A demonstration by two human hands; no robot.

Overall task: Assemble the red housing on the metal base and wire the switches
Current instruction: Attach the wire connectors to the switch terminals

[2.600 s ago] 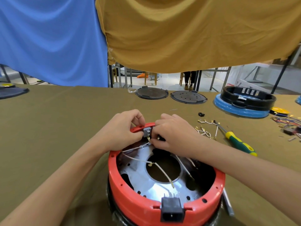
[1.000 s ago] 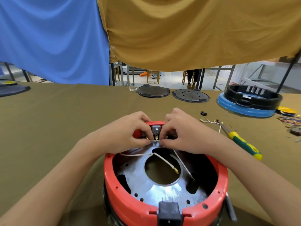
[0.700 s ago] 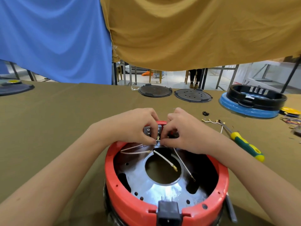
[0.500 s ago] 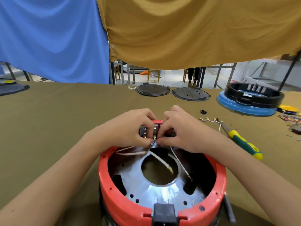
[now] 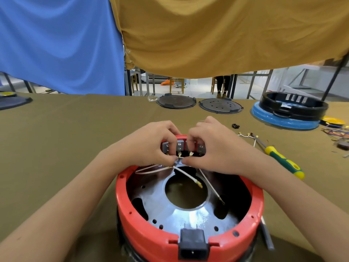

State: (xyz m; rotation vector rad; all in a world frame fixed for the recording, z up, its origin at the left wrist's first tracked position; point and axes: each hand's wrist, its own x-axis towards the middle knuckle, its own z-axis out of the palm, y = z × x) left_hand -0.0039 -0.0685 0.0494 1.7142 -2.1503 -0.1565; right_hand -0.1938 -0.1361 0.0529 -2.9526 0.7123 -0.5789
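- Red housing [image 5: 143, 231] sits ringed around the metal base [image 5: 188, 214] at the counter's [image 5: 56, 138] near edge, switches [image 5: 180, 145] on its far rim.
- Left hand [image 5: 149, 144] pinches a white wire [image 5: 186, 173] at the switches.
- Right hand [image 5: 215, 148] is curled, its fingertips pinching there too.
- Screwdriver [image 5: 283, 162] lies towards the right edge; black discs [image 5: 176, 101] lie by the far edge.

Right of the grip, a green-and-yellow screwdriver [image 5: 283, 162] lies on the olive cloth [image 5: 56, 140], loose white leads [image 5: 247, 135] at its tip. Beyond: two dark round lids [image 5: 176, 101] [image 5: 220, 105], and farther right a black ring on a blue base [image 5: 289, 118].
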